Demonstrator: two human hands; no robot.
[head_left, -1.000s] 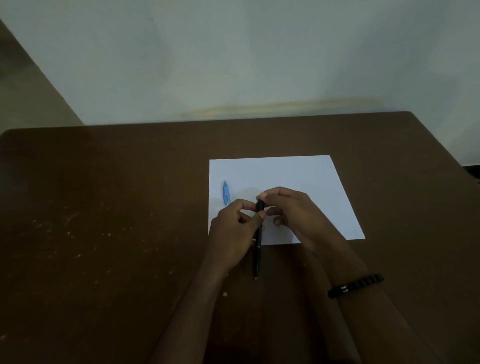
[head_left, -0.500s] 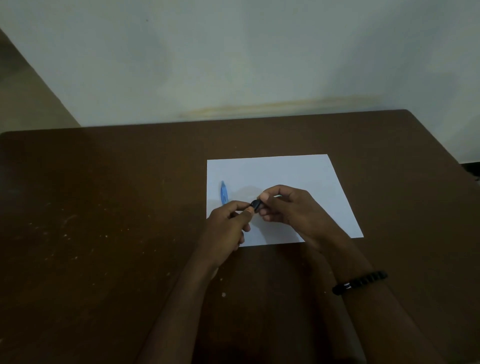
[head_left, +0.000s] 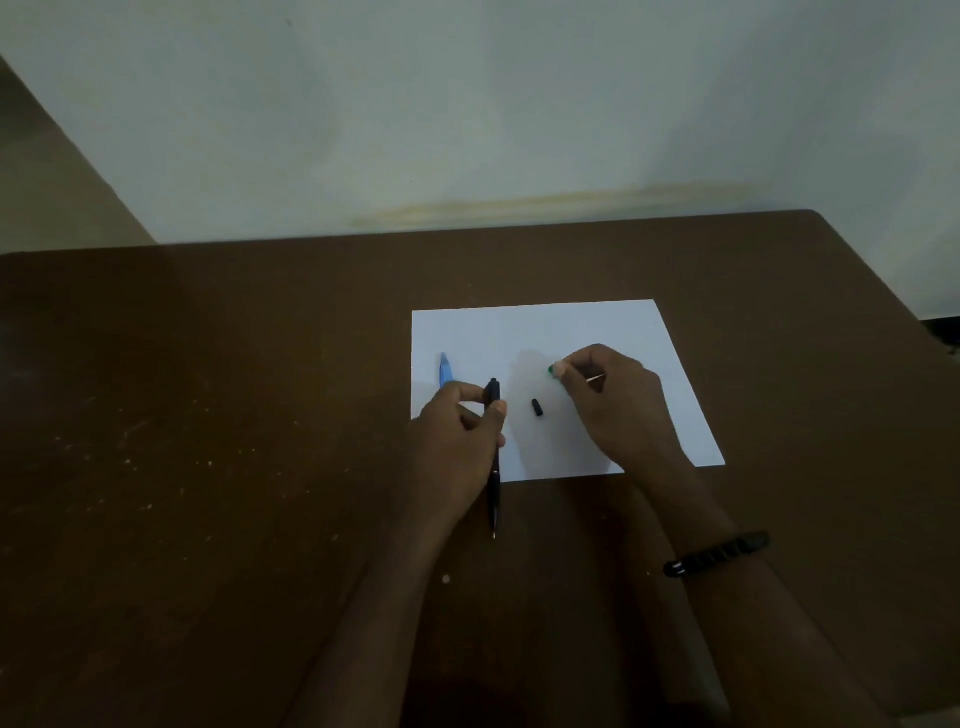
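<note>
Head camera, looking down at a dark brown table that stands against a pale wall. A sheet of white paper lies right of the surface's centre, its near edge well back from the near edge of the table. The left hand is at the paper's near left corner and grasps a black pen. Thumb and curled fingers pinch the barrel close to its far end. The pen points toward the viewer, its far end over the paper and its near tip past the paper's near edge, above bare table. The right hand rests on the middle of the paper with fingers curled, pinching a thin piece whose green end pokes out past the fingertips. A pale sliver of it shows at the back of the grip, and what it is cannot be made out. Between the two hands, touched by neither, a small black part lies on the paper. A blue piece lies near the paper's left edge, just beyond the left fingers. A dark bracelet circles the right wrist.
</note>
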